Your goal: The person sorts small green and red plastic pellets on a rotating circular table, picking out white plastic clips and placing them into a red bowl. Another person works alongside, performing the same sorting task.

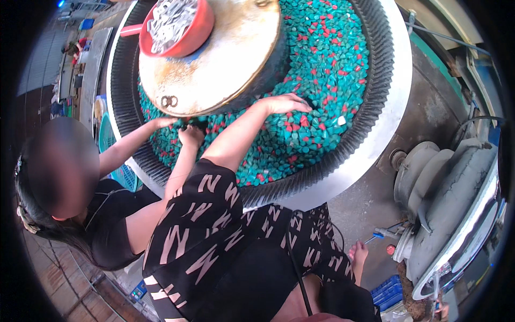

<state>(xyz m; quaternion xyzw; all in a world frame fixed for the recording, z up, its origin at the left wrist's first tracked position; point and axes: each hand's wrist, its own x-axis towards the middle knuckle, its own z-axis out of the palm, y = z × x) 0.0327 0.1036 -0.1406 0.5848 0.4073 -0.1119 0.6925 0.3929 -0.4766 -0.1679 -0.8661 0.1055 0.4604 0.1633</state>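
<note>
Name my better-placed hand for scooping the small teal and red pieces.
Probably your left hand: it reaches over the small teal and red pieces, while your right hand is outside the round, black-ribbed bowl.

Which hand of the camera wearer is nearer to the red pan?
Left: the left hand is at the green pieces, lower right of the pan in the picture; the right hand is farther, beside the clothes.

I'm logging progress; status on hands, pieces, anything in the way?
Left hand on green and red pieces inside the round tub. Right hand lowered, outside it. Co-worker's hands also among the pieces, to the left.
</note>
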